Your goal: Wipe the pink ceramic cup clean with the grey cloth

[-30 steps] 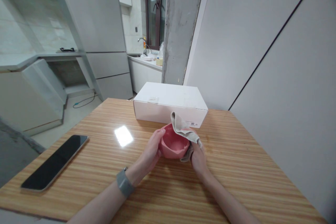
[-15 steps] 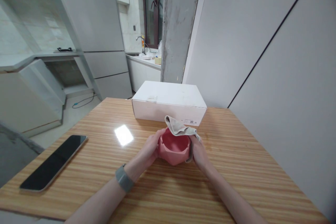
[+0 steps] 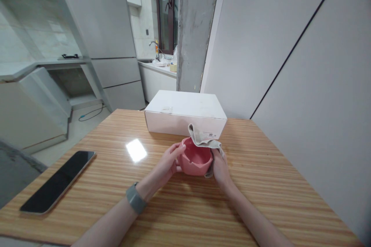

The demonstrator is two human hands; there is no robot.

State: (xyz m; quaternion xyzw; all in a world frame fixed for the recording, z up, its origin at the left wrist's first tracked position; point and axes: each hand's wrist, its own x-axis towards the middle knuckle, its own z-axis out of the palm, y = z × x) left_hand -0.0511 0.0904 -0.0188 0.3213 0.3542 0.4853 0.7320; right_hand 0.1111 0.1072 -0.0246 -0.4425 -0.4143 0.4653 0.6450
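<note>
A pink ashtray (image 3: 196,165), with angled sides and notches in its rim, is held between my two hands above the table, its opening facing up towards me. My left hand (image 3: 171,162) grips its left side, thumb at the rim and fingers around the outer wall. On the other side, my right hand (image 3: 219,164) holds a grey cloth (image 3: 203,140) against the right wall. One fold of the cloth stands up over the far rim, and another part hangs below my right fingers, which are partly hidden.
A white box (image 3: 185,114) stands on the wooden table (image 3: 261,185) just beyond the ashtray. On the left lies a dark-screened phone (image 3: 59,181). A pale wall panel (image 3: 304,85) borders the right side. Behind are a fridge (image 3: 95,15) and a sink counter (image 3: 159,71).
The ashtray has turned and shifted slightly right in my hands. My left thumb now shows at the rim, and the cloth's upright fold has moved a little to the right.
</note>
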